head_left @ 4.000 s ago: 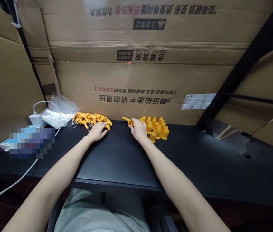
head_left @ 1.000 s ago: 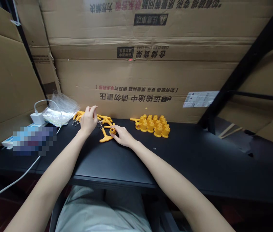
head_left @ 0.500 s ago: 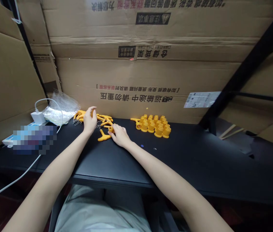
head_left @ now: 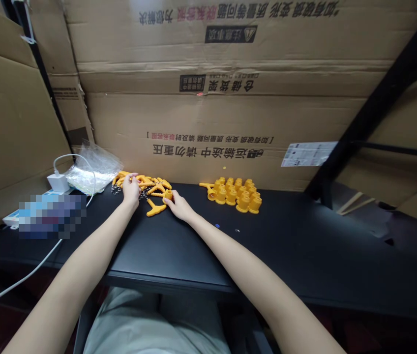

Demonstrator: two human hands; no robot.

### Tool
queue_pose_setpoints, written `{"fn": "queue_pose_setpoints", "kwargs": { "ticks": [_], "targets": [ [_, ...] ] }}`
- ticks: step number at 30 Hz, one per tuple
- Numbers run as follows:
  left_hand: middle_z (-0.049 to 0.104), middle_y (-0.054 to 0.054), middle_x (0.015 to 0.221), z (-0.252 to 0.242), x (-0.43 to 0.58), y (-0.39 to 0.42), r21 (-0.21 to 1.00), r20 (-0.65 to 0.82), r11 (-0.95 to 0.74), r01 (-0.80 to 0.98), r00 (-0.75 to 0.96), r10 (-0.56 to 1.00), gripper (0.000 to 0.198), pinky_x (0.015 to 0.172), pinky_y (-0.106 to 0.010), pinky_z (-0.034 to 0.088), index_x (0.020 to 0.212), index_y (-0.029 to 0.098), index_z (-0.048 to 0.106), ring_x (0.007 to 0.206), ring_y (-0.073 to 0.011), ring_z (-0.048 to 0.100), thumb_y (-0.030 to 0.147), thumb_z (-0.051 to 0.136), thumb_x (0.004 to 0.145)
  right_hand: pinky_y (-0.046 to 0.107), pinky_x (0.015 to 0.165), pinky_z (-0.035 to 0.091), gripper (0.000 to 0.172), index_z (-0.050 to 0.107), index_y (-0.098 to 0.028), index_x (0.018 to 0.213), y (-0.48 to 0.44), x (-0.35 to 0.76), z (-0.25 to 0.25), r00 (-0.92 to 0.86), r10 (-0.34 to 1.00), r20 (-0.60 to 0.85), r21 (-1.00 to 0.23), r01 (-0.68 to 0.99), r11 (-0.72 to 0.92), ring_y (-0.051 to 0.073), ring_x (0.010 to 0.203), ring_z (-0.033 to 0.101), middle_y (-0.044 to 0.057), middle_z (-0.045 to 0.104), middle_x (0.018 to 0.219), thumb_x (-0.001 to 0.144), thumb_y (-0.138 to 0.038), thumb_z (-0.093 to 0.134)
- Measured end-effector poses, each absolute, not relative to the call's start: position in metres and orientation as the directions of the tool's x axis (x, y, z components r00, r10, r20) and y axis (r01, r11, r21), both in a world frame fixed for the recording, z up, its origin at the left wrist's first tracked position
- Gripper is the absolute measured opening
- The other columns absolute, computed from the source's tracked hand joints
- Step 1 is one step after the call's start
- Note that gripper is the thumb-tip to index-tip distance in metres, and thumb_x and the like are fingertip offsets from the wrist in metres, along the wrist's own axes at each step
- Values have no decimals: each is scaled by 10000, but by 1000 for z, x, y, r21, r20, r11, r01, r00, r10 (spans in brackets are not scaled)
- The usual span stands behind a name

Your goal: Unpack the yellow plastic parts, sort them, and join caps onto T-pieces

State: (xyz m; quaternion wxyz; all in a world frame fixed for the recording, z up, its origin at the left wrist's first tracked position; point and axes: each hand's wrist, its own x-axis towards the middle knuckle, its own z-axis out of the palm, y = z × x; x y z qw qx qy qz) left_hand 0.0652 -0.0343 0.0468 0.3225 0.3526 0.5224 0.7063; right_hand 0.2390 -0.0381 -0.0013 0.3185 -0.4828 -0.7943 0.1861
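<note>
My left hand [head_left: 131, 191] reaches into a heap of yellow T-shaped plastic handles [head_left: 160, 186] near the back of the black table. Its fingers are bent around one of these handles, partly hidden among the others. Thin metal chains [head_left: 143, 194] lie tangled in the heap. My right hand [head_left: 181, 205] pinches a small yellow cup-shaped piece [head_left: 168, 195] that stands with its narrow opening upward. Just in front of that piece, a single T-shaped handle [head_left: 156, 208] lies on the table.
Several yellow cup-shaped pieces [head_left: 243, 200] stand grouped to the right, with one handle [head_left: 206, 185] beside them. Clear plastic bags [head_left: 92, 172], a white plug [head_left: 57, 182] and a power strip [head_left: 12, 219] with a cable are at left. Cardboard [head_left: 208, 118] walls the back.
My left hand has moved slightly left and down onto the heap. My right hand, with the cup-shaped piece, and the single handle in front have shifted a little left.
</note>
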Motion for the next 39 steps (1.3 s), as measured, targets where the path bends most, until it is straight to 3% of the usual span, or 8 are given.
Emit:
{"fn": "queue_pose_setpoints", "kwargs": {
  "ticks": [3,7,10,21,31,35,37,39],
  "targets": [
    [462,48,683,52,66,-39,967,130,-222,-122,-512,849,149,343,-164,214,897,174,508,348,-19,330,133,370,857,326,792,438,147,511,-217,1018,-39,247,1,-261,876,405,-593,655,469,196,883,610,51,651,973,892,-288,489],
    [457,56,654,54,67,-41,966,140,-219,-137,-437,889,124,346,-163,195,882,172,522,341,-19,320,146,412,832,397,882,390,220,572,-207,1053,-46,259,8,-245,840,484,-428,771,472,245,1022,571,104,606,1114,835,-233,577],
    [461,59,639,52,69,-41,961,172,-241,-134,-390,904,103,349,-170,192,872,178,531,335,-23,313,178,447,813,410,885,378,232,600,-220,1079,-50,265,13,-238,826,510,-379,800,464,256,1037,562,109,594,1121,850,-231,565],
    [461,62,632,49,75,-43,965,208,-248,-85,-329,921,77,350,-162,212,856,178,544,346,-21,307,189,479,816,336,885,457,307,614,-234,1175,-44,276,13,-295,758,582,-417,692,590,202,942,594,83,553,1097,873,-247,555],
    [451,55,658,42,94,-46,952,263,-291,-98,-233,936,95,371,-185,244,889,191,494,370,-37,289,192,399,881,320,870,476,390,566,-245,1294,-56,273,23,-425,694,580,-341,648,681,180,900,576,79,520,1060,911,-262,495],
    [512,24,736,35,91,-43,910,410,-386,150,-194,891,114,495,-220,405,939,205,502,506,-79,451,248,407,893,327,872,478,403,562,-229,1295,-51,276,23,-442,702,558,-392,606,693,174,879,568,69,523,1015,895,-254,519],
    [584,-16,872,34,85,-42,811,521,-460,361,-91,848,171,699,-287,496,1018,212,516,745,-136,577,288,450,880,341,897,471,395,573,-215,1277,-45,279,22,-445,700,559,-419,577,701,179,902,569,69,530,1002,884,-240,532],
    [604,-53,1057,33,77,-42,670,575,-521,530,74,815,289,907,-364,469,1127,214,504,999,-192,579,303,496,852,359,919,462,386,585,-204,1256,-39,283,20,-434,699,569,-442,555,705,188,926,572,72,535,997,873,-228,545]
  ]
}}
